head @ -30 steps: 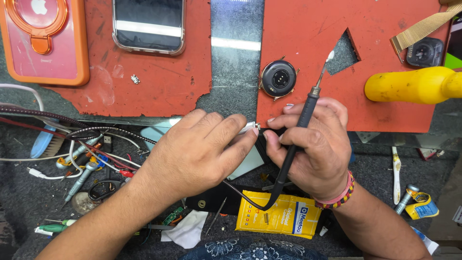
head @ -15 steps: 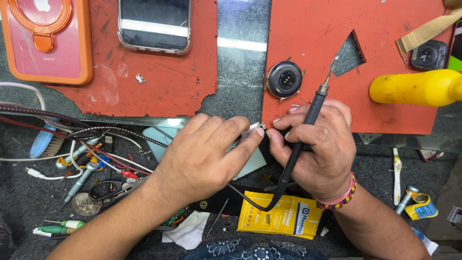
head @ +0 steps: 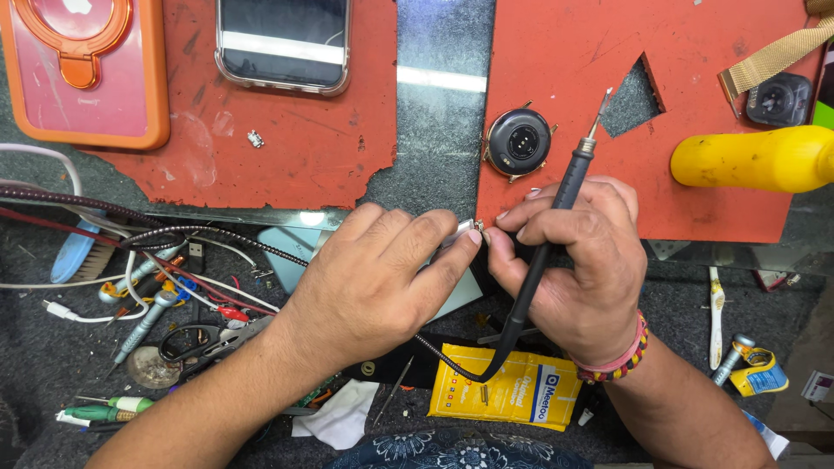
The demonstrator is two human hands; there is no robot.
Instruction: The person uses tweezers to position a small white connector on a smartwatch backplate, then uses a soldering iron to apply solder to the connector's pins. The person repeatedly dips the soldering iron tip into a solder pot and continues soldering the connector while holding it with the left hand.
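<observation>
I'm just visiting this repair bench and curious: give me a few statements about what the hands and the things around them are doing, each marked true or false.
1. The right hand holds a black soldering iron with its tip pointing away from the person. True.
2. Both hands pinch a small silver metal part between their fingertips. True.
3. The left hand grips the yellow plastic bottle. False: the bottle lies untouched on the red mat.
4. The round black watch body sits on the right wrist. False: it lies on the mat; the wrist wears a beaded bracelet.

Red mat (head: pixel 304 156); yellow bottle (head: pixel 756 158); seemingly black iron (head: pixel 547 252).
</observation>
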